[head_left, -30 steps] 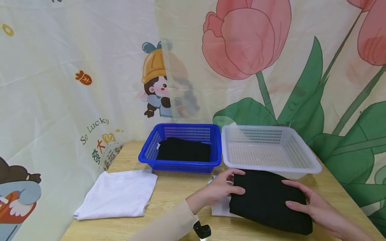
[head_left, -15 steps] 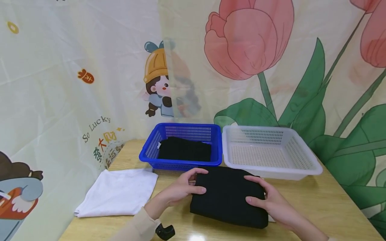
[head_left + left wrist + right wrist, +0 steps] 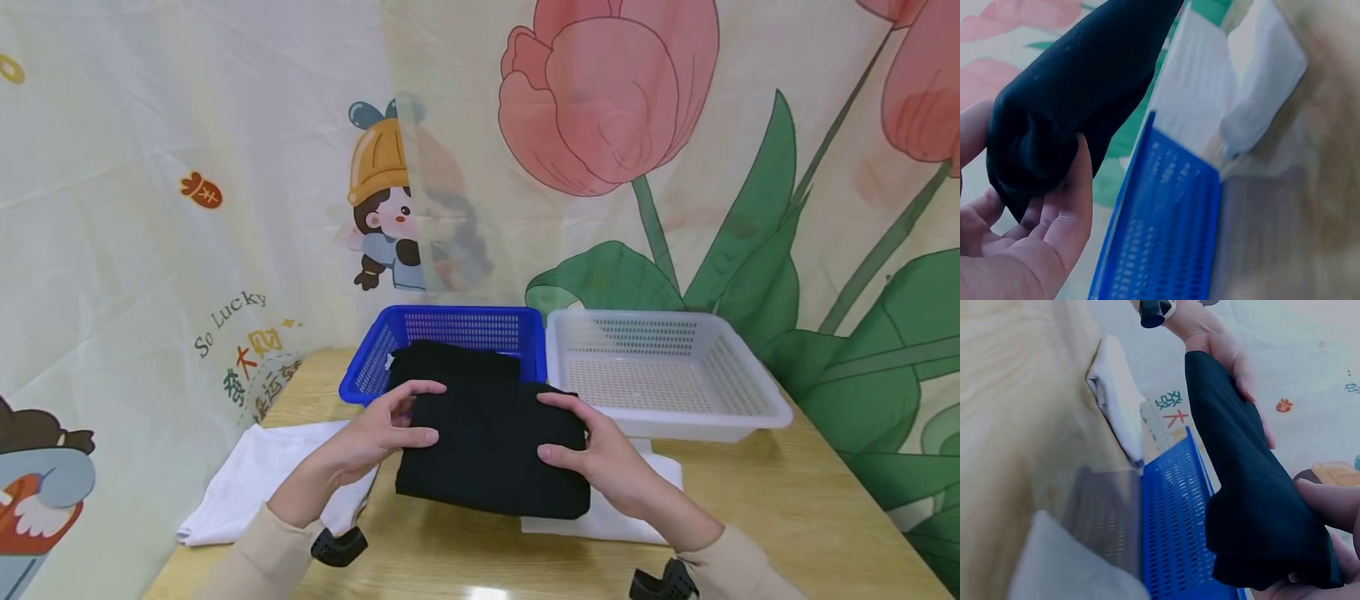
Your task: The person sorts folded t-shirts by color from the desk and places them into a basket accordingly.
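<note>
A folded black garment is held up off the wooden table, just in front of the blue basket. My left hand grips its left edge, thumb on top, and my right hand grips its right edge. The left wrist view shows the black garment pinched between thumb and fingers above the blue basket. The right wrist view shows the black garment over the blue basket too. Another black garment lies inside the blue basket.
An empty white basket stands to the right of the blue one. A folded white cloth lies at the table's left. A second white cloth lies under my right hand. A printed curtain hangs close behind the baskets.
Both hands have carried the black garment leftwards and up from in front of the white basket to in front of the blue one. A white cloth it covered now shows.
</note>
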`<state>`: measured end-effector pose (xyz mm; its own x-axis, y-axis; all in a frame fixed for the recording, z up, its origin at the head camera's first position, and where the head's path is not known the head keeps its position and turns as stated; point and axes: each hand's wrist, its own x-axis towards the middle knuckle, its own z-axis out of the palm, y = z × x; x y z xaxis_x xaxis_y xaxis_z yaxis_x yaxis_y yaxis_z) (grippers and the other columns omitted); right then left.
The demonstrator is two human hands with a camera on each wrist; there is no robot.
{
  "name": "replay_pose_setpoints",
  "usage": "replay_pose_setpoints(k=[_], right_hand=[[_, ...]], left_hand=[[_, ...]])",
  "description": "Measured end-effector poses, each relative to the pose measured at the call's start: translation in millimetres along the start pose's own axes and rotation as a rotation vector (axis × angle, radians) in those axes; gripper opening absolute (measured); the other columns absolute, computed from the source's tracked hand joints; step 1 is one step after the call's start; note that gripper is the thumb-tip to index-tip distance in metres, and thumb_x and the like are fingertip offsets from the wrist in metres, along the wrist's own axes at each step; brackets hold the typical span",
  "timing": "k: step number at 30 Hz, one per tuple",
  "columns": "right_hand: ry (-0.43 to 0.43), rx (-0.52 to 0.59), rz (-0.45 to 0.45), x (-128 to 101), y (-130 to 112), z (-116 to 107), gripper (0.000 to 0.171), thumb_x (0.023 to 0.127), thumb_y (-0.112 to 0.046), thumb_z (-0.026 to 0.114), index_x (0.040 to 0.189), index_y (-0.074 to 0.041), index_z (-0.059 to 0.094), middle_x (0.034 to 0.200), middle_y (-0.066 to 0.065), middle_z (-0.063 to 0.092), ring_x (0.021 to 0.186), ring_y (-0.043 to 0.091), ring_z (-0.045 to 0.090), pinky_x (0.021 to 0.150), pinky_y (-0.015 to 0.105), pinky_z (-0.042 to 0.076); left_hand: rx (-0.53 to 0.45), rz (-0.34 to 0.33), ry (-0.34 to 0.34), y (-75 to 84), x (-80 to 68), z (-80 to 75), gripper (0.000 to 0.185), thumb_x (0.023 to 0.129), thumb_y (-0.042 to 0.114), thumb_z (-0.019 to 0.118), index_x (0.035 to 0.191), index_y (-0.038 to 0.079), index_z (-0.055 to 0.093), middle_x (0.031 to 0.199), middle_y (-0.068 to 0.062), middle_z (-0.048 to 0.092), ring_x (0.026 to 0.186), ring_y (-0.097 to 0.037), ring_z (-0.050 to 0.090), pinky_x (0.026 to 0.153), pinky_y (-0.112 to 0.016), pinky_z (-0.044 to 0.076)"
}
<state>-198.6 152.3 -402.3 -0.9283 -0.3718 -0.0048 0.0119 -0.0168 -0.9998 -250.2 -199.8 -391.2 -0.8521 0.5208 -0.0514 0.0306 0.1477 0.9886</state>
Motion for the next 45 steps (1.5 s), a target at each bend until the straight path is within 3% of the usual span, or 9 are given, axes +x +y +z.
replay_pose_setpoints(k=[8,15,24,34,45], right_hand=[[0.080,-0.101,-0.039,57,-18,13,0.070,0.095,-0.006,0.080,0.156,-0.022,0.050,0.148,0.021,0.057,0.119,0.034,0.070,0.094,0.044,0.062],[0.084,-0.172,-0.068,100,-23,10,0.071,0.096,-0.008,0.079,0.158,-0.025,0.048,0.150,0.018,0.056,0.126,0.035,0.065,0.097,0.043,0.060],[0.062,-0.089,-0.071,152,-17,6,0.071,0.097,-0.005,0.078,0.158,-0.028,0.049,0.150,0.016,0.057,0.126,0.034,0.067,0.096,0.042,0.060],[0.107,-0.073,-0.005,183,-4,11,0.070,0.097,-0.001,0.076,0.158,-0.024,0.050,0.151,0.018,0.055,0.124,0.036,0.067,0.097,0.044,0.060],[0.192,-0.140,0.026,198,6,17,0.069,0.095,0.001,0.076,0.156,-0.021,0.053,0.148,0.018,0.056,0.118,0.035,0.068,0.095,0.044,0.060]], left_hand=[[-0.118,-0.010,0.084,7.4,30.0,-39.2,0.070,0.097,0.007,0.077,0.157,0.020,0.044,0.146,-0.017,0.054,0.116,-0.031,0.070,0.089,-0.048,0.063],[-0.131,0.002,0.142,4.2,62.5,-65.1,0.071,0.098,0.004,0.076,0.159,0.021,0.043,0.142,-0.015,0.057,0.106,-0.026,0.075,0.083,-0.042,0.065],[-0.130,0.000,0.165,5.3,90.4,-97.5,0.069,0.100,0.000,0.071,0.159,0.021,0.042,0.143,-0.016,0.055,0.107,-0.023,0.073,0.086,-0.039,0.063],[-0.048,-0.049,0.219,-9.5,111.1,-114.3,0.072,0.101,-0.001,0.069,0.162,0.020,0.039,0.159,-0.022,0.043,0.117,-0.023,0.065,0.091,-0.033,0.060],[-0.004,-0.111,0.286,-26.3,124.9,-111.1,0.074,0.099,-0.002,0.071,0.163,0.017,0.039,0.157,-0.027,0.045,0.110,-0.023,0.067,0.084,-0.033,0.061]])
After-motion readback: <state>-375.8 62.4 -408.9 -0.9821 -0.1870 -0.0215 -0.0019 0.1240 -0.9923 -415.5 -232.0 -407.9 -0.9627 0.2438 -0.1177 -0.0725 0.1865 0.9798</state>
